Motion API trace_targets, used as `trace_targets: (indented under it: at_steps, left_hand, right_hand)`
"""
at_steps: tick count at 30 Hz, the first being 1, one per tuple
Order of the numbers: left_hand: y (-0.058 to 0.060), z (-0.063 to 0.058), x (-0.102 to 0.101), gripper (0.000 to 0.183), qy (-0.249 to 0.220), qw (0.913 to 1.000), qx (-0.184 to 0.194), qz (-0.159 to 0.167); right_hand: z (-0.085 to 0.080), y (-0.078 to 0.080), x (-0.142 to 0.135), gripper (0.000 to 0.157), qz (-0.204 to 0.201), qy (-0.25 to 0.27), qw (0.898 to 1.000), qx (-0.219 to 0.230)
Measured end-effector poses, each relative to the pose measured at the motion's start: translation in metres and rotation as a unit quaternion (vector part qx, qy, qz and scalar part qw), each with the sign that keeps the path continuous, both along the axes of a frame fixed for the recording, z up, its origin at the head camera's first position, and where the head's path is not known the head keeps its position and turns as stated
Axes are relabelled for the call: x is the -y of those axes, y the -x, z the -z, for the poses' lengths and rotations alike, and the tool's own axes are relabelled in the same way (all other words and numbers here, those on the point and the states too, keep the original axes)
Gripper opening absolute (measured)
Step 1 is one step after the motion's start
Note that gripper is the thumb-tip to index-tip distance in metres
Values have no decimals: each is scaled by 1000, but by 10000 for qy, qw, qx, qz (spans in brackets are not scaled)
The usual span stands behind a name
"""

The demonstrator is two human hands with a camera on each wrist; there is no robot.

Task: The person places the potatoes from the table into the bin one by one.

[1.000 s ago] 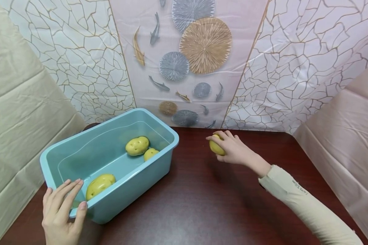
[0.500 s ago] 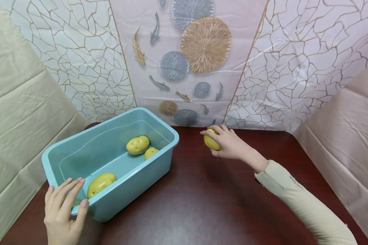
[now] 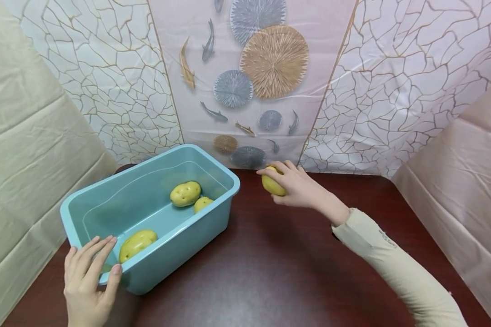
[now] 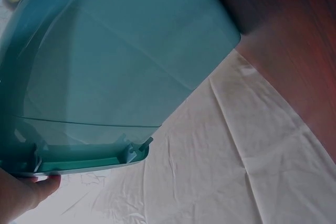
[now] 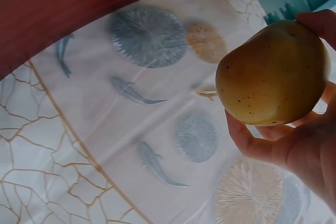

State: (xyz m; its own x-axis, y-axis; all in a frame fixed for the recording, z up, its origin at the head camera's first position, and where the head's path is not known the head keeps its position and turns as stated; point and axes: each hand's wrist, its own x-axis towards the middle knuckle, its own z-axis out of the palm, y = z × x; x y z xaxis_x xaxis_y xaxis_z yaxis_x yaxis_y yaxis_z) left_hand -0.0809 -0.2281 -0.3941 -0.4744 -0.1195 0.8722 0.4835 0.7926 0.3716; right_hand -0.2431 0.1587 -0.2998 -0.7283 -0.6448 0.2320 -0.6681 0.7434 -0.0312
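My right hand (image 3: 290,184) grips a yellow potato (image 3: 272,182) above the table, to the right of the blue plastic bin (image 3: 188,231). The right wrist view shows that potato (image 5: 273,74) close up, brown-specked, between the thumb and fingers. At the bin's near left corner, my left hand (image 3: 87,279) holds the rim, fingers over the inner side and thumb outside. Inside the bin lie three potatoes: one potato (image 3: 138,244) by the left hand, another potato (image 3: 186,194) at the far end, and a third potato (image 3: 203,203) partly hidden by the wall.
A dark red-brown table (image 3: 262,272) carries the bin. Behind it hangs a patterned cloth (image 3: 233,122), close to the right hand. Beige cloth (image 3: 37,168) stands on the left and pinkish cloth (image 3: 470,150) on the right.
My right hand has carried its potato leftward and slightly farther back, closer to the bin. The bin's near left end has shifted a little right along with my left hand.
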Motion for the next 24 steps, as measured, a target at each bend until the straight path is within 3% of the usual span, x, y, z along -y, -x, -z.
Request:
trace_targets:
  at_steps: [24]
  left_hand:
    - [1, 1, 5, 49, 318, 9995, -40, -66]
  right_hand:
    - [-35, -7, 48, 59, -689, 73, 9976, -82]
